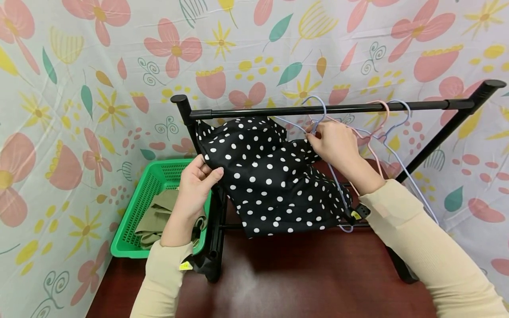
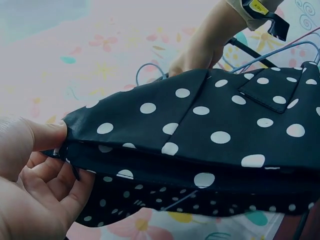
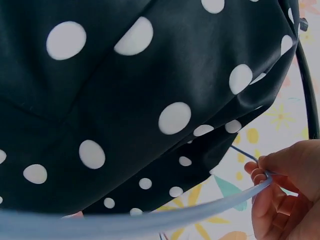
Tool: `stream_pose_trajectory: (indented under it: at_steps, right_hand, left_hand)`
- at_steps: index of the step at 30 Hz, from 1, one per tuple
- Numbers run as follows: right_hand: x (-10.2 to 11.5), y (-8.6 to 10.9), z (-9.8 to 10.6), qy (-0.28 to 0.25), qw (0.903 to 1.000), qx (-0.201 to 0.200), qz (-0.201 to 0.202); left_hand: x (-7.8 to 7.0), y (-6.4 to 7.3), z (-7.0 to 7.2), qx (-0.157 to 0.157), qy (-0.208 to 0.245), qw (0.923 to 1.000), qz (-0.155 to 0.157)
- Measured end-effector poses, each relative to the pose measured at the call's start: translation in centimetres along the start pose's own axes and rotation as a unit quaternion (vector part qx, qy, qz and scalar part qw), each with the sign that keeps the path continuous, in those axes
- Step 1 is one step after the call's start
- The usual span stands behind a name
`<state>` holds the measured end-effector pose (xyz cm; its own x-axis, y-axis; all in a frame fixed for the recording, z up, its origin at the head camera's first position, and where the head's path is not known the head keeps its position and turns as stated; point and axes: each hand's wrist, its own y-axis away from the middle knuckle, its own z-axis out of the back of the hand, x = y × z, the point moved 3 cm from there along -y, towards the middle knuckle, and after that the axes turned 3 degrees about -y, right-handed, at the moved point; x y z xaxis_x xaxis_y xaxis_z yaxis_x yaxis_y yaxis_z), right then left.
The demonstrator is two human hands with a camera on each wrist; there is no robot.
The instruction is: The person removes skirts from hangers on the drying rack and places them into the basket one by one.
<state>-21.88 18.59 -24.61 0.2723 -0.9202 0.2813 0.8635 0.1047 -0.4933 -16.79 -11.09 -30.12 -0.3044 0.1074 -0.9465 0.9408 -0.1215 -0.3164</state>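
Observation:
A black garment with white polka dots (image 1: 266,176) hangs spread below the rail; its exact kind is unclear. My left hand (image 1: 196,183) pinches its left edge between thumb and fingers, and in the left wrist view the edge gapes open beside the thumb. Up by the rail, my right hand (image 1: 336,141) grips a light blue hanger (image 1: 317,115) just below its hook. One arm of this hanger runs into the garment, while the other slants down outside it. Whether the hook rests on the rail I cannot tell.
The black rack's rail (image 1: 254,111) crosses above the garment. Further right hang a pink hanger (image 1: 386,110) and another light blue hanger (image 1: 407,112). A green basket (image 1: 129,247) with folded olive cloth (image 1: 159,214) stands left of the rack on the dark red table (image 1: 298,282).

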Motion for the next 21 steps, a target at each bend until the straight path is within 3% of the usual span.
stream_pose_trajectory:
  at_steps: [21]
  right_hand:
    - [-0.3,0.1,-0.2,-0.001,1.0,-0.003,-0.003]
  left_hand:
    - [-1.5,0.1,1.6,-0.003,-0.031,0.9992,-0.026]
